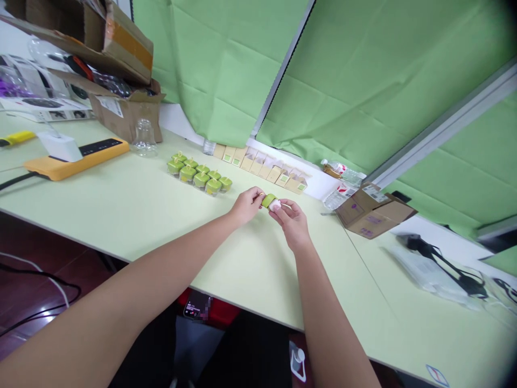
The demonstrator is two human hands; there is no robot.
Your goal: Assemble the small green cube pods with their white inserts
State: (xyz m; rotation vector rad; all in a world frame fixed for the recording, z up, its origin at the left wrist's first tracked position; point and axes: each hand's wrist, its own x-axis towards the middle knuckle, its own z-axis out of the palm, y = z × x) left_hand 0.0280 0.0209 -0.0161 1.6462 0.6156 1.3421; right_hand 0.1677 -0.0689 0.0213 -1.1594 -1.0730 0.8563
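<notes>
At the far left of the surface (161, 221) lies a yellow cutter (18, 138), and to its right is an orange power strip (76, 163) with a white charger (60, 146) plugged in. Behind the strip, open boxes (129, 110) are stacked, a clear cup (144, 141) standing just beside the lower one. Further right, the green pots (201, 180) sit close together in rows, and past them on the far side a line of small cartons (258, 163) runs along the wall under the green curtain (323, 81).

Right of the pots I have the green piece (269, 201) between my hands, over the middle of the surface. My left fingers (257, 194) pinch its left end; my right fingers (286, 211) grasp its white right end, thumb on the near side. Well to the right, clear bottles (343, 171) lie by a brown box (367, 215), and beyond that a plastic bag (416, 268) rests under a black cord (444, 265). A phone (197, 305) shows below the near edge.
</notes>
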